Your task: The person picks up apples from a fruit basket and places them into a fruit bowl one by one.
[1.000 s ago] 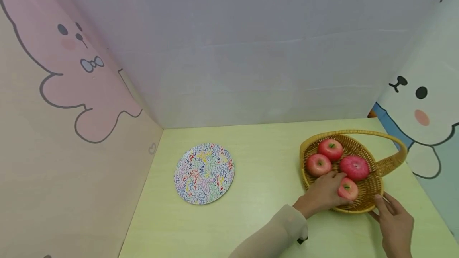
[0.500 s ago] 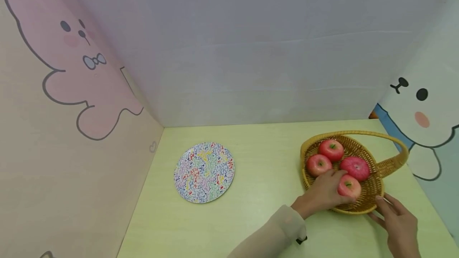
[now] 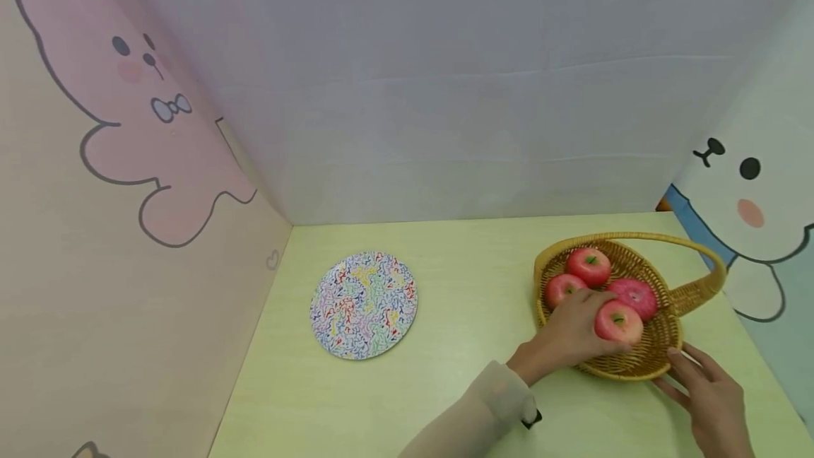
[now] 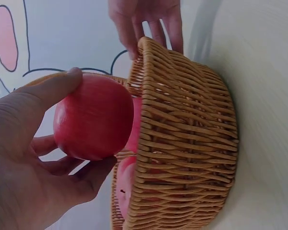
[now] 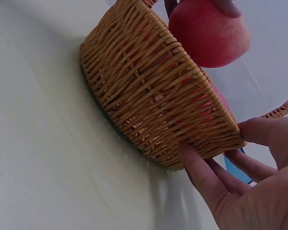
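Note:
My left hand (image 3: 569, 331) grips a red apple (image 3: 619, 322), thumb on one side and fingers curled round the other. In the left wrist view this apple (image 4: 93, 117) is level with the rim of the wicker basket (image 4: 187, 129), just outside the bowl's opening. At the basket's near right side, my right hand (image 3: 714, 398) holds the rim, with the thumb at the edge and fingers (image 5: 201, 175) against the woven outer wall. Inside lie two more red apples (image 3: 588, 266) and a darker pink, ridged round fruit (image 3: 634, 297). The left hand partly covers one of those apples.
A round plate or mat (image 3: 364, 306) with a multicoloured squiggle pattern lies on the pale yellow table (image 3: 470, 267), left of the basket. The basket's tall arched handle (image 3: 696, 288) leans to the right. Walls with cartoon figures stand on both sides, and a plain one at the back.
My left hand has lifted the apple up from among the other fruit and a little toward the left. The right hand keeps its hold on the basket, shifting slightly right.

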A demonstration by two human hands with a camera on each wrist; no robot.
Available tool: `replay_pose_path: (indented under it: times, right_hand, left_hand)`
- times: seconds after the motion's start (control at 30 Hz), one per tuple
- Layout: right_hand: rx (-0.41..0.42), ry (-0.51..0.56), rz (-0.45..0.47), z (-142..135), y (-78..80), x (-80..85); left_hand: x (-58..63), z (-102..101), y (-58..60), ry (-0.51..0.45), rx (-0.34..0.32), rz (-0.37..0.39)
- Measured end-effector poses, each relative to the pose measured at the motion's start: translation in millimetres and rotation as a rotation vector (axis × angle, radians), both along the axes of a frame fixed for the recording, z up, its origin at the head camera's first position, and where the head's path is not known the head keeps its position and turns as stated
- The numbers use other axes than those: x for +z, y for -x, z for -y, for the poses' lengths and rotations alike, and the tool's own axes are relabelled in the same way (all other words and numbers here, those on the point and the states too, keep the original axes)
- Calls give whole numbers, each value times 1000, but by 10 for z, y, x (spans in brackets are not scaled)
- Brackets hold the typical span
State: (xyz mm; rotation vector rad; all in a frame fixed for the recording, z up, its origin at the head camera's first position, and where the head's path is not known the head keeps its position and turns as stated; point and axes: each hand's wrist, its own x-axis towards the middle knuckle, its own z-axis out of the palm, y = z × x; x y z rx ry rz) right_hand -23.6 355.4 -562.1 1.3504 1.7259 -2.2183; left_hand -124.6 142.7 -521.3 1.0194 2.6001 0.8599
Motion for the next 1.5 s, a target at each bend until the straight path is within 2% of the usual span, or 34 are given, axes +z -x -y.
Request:
replay_pose_path:
  times: [0.33, 0.67, 0.77, 1.07, 1.27, 1.5]
  right_hand:
    - [-8, 18, -30, 11, -14, -1]
    - [15, 42, -174, -6, -70, -44]
    - [18, 43, -193, -2, -80, -49]
    - [-5, 48, -142, 5, -69, -39]
    - [-24, 56, -115, 6, -67, -32]
    - [-41, 51, -90, 19, -48, -23]
  left_hand:
    - [135, 137, -40, -56, -13, 14]
    - [242, 349, -115, -176, -17, 56]
    - [260, 427, -139, -205, -15, 72]
    - [234, 667, -199, -303, 47, 136]
    - [221, 813, -156, -356, 92, 135]
    - [146, 989, -88, -422, 173, 139]
